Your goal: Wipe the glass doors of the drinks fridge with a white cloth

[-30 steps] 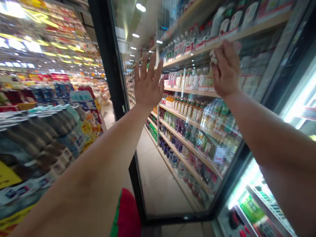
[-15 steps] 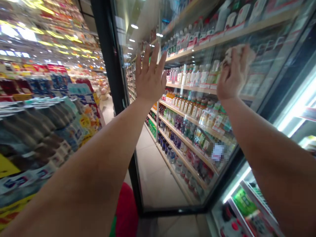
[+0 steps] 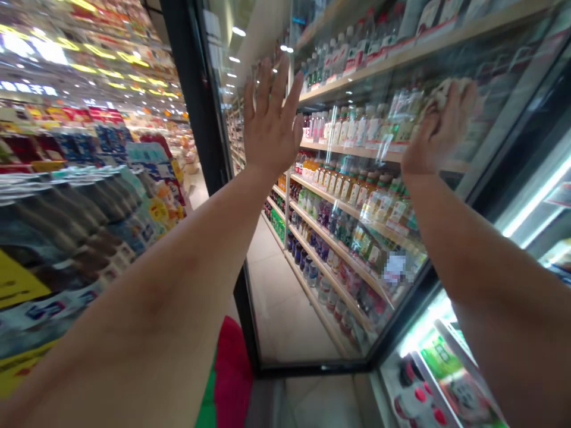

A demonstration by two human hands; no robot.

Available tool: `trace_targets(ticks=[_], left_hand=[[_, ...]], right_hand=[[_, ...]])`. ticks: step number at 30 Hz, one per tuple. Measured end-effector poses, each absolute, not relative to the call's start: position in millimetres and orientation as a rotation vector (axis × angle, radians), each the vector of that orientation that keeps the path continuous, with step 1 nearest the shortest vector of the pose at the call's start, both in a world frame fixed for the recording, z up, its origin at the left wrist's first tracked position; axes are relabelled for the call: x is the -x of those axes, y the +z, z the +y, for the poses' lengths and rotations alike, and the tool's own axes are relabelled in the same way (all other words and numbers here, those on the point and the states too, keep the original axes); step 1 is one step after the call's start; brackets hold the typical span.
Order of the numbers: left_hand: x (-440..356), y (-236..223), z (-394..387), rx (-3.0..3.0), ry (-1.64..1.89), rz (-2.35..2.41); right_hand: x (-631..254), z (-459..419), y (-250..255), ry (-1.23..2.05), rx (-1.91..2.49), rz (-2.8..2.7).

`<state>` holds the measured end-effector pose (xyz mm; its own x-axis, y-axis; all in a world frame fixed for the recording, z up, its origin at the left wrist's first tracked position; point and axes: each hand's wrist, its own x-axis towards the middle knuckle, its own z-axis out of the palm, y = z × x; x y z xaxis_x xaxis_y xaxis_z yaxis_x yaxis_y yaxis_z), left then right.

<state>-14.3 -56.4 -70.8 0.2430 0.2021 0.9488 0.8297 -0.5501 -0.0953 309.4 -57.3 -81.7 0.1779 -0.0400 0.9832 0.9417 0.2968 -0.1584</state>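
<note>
A black-framed glass door (image 3: 289, 321) stands open in front of me. My left hand (image 3: 272, 128) lies flat against its upper left glass, fingers spread, holding nothing. At the upper right of the pane, my right hand (image 3: 435, 134) presses a pale, crumpled cloth (image 3: 446, 89) to the glass. Its fingers are closed over the cloth and somewhat blurred. Through the pane I see long shelves with rows of drink bottles (image 3: 343, 184). A small pale blurred patch (image 3: 396, 267) shows low on the right of the glass.
On the left, stacked drink packs (image 3: 66, 208) fill a display with yellow signs (image 3: 22, 279). At the lower right is a lit cooler with shelves (image 3: 435, 380) of packaged goods. Red and green fabric (image 3: 232, 374) hangs below my left arm. Tiled floor (image 3: 285, 297) shows through the glass.
My right hand and the cloth have slid a little to the right across the glass. The left hand stays flat on the pane. The view has shifted slightly.
</note>
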Motion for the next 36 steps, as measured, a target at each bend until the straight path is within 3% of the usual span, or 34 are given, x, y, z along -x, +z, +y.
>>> trace_targets(ticks=[6, 11, 14, 19, 26, 32, 36], left_hand=[[18.1, -87.7, -53.4, 1.968, -1.3, -0.97], [28.1, -137.4, -54.5, 1.942, -1.219, -0.924], [30.4, -155.6, -56.0, 1.915, -1.234, -0.881], [29.6, -157.1, -56.5, 1.917, -1.264, -0.84], [31.2, -157.6, -55.9, 1.98, -1.277, -0.849], [30.7, -157.1, -53.4, 1.989, -1.281, -0.858], [30.9, -157.6, -50.1, 1.994, -1.305, -0.823]], right_hand=[[-297.0, -74.1, -93.4, -1.174, 0.947, -1.635], [-298.6, -61.5, -96.8, -1.002, 0.994, -1.201], [-288.4, -61.9, -118.0, -1.008, 0.957, -1.273], [-259.2, -75.7, -152.6, -1.176, 0.556, -1.979], [-225.1, -60.8, -126.4, -0.972, 0.831, -1.561], [-200.5, -66.0, -155.1, -1.06, 0.673, -2.034], [-207.1, -69.9, -142.9, -1.07, 0.71, -1.986]])
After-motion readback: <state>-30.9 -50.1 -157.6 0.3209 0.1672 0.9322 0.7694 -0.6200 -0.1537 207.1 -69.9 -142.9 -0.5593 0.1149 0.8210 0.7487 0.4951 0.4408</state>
